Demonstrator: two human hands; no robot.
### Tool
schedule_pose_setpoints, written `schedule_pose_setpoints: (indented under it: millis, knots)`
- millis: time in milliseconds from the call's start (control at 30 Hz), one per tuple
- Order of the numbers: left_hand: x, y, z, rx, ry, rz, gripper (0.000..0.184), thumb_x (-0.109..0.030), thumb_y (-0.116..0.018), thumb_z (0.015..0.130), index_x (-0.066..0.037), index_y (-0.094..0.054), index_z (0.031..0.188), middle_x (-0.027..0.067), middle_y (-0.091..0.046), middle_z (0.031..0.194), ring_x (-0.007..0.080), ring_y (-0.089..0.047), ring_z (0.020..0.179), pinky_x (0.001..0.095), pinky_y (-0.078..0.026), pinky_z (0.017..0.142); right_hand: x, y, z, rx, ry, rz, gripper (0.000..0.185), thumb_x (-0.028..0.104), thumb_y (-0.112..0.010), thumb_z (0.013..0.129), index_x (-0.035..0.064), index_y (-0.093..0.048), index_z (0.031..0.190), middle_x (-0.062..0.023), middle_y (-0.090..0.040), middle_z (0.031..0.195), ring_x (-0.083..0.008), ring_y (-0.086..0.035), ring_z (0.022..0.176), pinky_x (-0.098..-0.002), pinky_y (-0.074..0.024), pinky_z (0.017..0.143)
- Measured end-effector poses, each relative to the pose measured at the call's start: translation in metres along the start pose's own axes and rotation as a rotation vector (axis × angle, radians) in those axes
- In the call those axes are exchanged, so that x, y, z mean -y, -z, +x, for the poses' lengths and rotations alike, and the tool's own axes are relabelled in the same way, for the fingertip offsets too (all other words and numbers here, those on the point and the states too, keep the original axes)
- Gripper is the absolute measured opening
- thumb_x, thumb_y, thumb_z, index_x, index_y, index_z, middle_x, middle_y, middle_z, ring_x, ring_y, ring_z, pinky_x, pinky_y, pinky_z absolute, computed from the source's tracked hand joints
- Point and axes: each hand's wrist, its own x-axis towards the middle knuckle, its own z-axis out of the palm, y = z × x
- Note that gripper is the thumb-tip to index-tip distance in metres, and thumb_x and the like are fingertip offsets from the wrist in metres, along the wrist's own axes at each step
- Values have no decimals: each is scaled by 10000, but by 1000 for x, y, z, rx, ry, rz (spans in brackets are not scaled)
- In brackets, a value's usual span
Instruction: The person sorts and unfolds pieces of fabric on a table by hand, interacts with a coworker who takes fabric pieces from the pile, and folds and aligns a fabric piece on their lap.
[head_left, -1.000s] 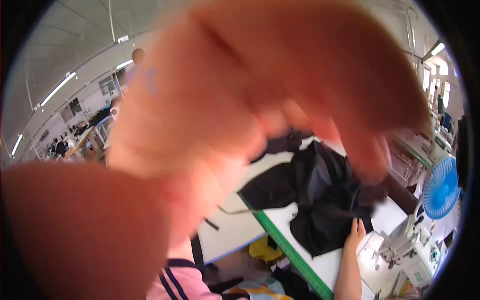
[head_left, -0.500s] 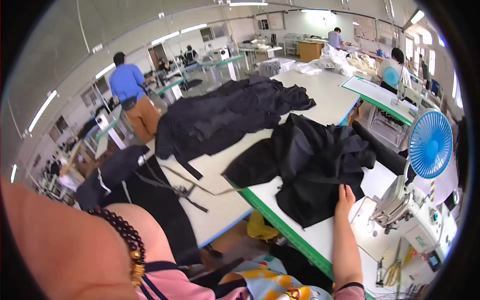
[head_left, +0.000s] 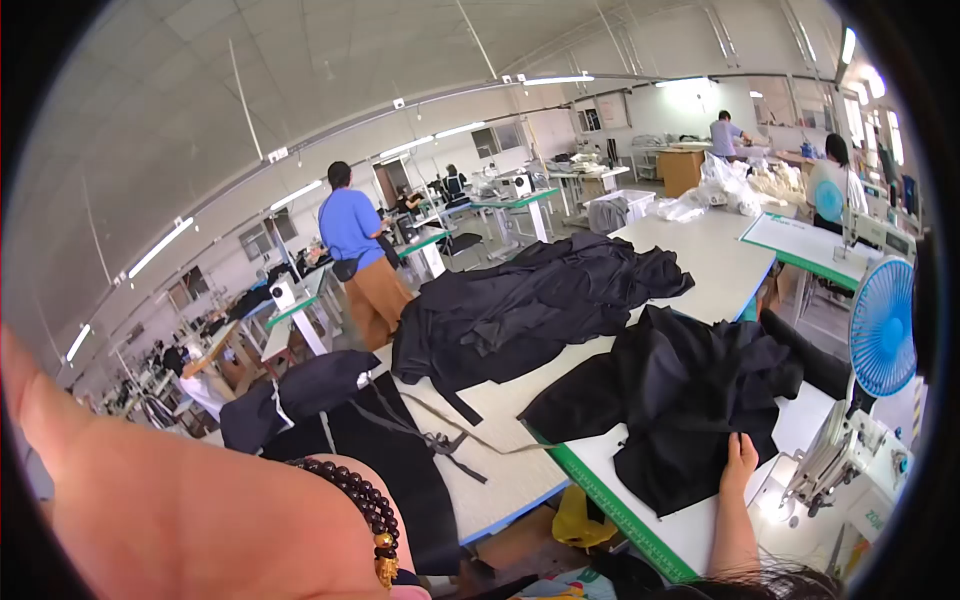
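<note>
Black cloth in matte, loose folds

You log the nearer cloth as plain black; the farther heap reads near-black with a bluish cast. Your bracelet: dark beads, gold accents. Your sewing table: white top, green edging with pale markings. You also note a bright blue fan, white sewing machine with green lettering, yellow item, cream cutting table
</note>
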Motion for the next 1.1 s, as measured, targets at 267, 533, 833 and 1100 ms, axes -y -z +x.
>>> schedule_pose_setpoints:
  millis: [267,533,833,1100]
  knots:
    - [-1,-18,-17,-60,-89,113,411,-325,-507,835,-56,-522,1146,142,-521,1176,261,-494,1040,400,-325,847,8,1,2,-8,46,-132,239,165,-560,896,-43,-532,779,-35,-415,610,-93,-376,600,-279,-329,534]
    - [-8,-42,-32,-86,-290,258,361,-269,-540,826,-64,-537,1123,128,-526,1160,251,-485,1031,400,-313,834,12,0,0,39,3,-10,272,162,-553,907,-17,-483,715,14,-362,598,-62,-325,588,-262,-279,517]
    - [-2,-45,-20,-176,-466,492,311,-207,-577,817,-72,-555,1097,113,-530,1142,241,-475,1021,402,-300,821,8,1,1,39,-19,3,278,148,-567,901,-8,-467,693,50,-358,599,-51,-322,589,-254,-267,512]
    - [-34,-98,-7,-184,444,60,140,-124,-586,849,-82,-479,929,63,-559,888,185,-476,712,293,-407,673,16,1,1,36,25,-4,274,128,-570,897,-6,-457,686,55,-359,602,-52,-318,585,-252,-268,507]
